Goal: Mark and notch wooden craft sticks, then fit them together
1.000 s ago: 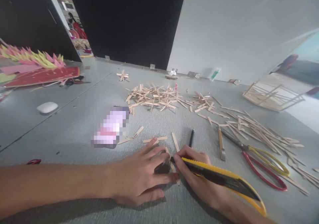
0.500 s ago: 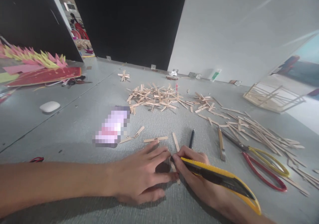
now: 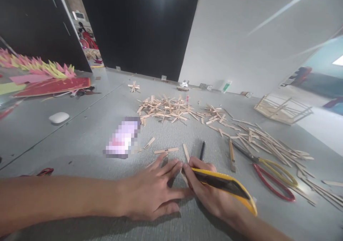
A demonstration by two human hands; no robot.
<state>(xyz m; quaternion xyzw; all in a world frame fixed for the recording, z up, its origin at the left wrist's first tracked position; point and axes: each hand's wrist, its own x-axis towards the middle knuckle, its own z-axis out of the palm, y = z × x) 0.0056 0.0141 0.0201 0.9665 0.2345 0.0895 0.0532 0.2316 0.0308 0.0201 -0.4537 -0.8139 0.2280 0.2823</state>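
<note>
My right hand [image 3: 207, 194] is closed round a yellow and black utility knife [image 3: 227, 184], its handle slanting back toward the lower right. The front end of the knife is down at a thin wooden stick [image 3: 184, 177], mostly covered by my fingers. Fingers spread, my left hand [image 3: 150, 192] lies over the table, its fingertips about the same stick. Just beyond the hands are a popsicle stick [image 3: 185, 151] pointing away from me and another stick [image 3: 166, 150] with a small slot, lying crosswise. A dark pen [image 3: 203, 150] lies beside my right hand.
Red and yellow-handled snips [image 3: 273, 176] and a wooden-handled tool [image 3: 232, 157] lie on the right. Loose sticks [image 3: 268, 137] and a pile of stick pieces [image 3: 163, 108] spread behind. A blurred phone [image 3: 123, 137] and a white case [image 3: 59, 118] are left, a stick frame [image 3: 281, 109] far right.
The whole view has shifted slightly, with things on the right now nearer the middle. The knife's handle end has swung left and up a little; both hands stay at the stick.
</note>
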